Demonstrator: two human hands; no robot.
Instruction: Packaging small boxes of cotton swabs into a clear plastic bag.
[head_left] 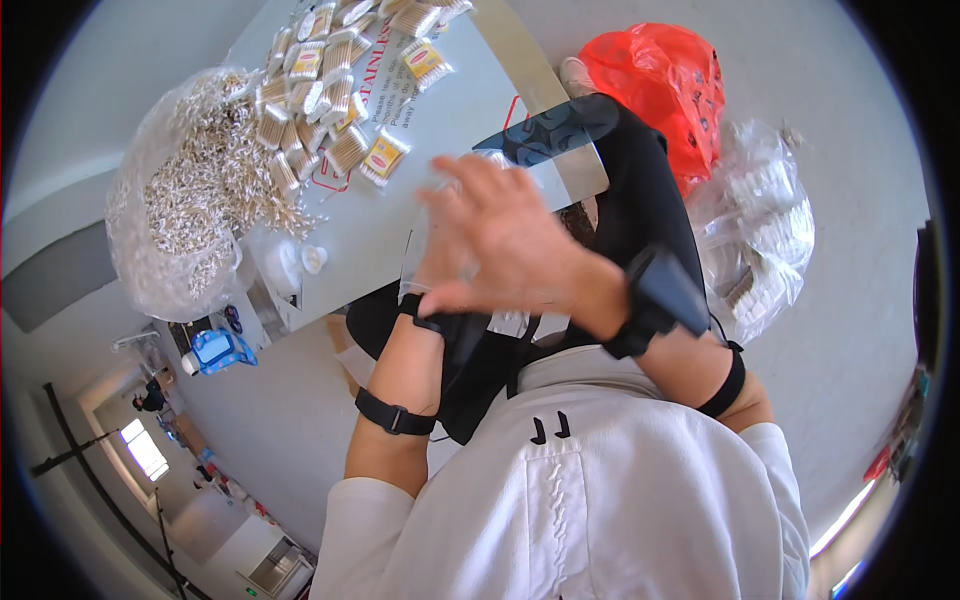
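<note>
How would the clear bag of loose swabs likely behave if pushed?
The bag would likely crumple, its thin film being wrinkled. Its swabs would probably shift and spill, as many lie loose, some already on the table.

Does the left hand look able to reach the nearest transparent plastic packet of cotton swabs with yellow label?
Probably yes: the packet lies uncovered on the grey tabletop, just beyond the left hand, though the overlapping right hand may hinder it.
</note>
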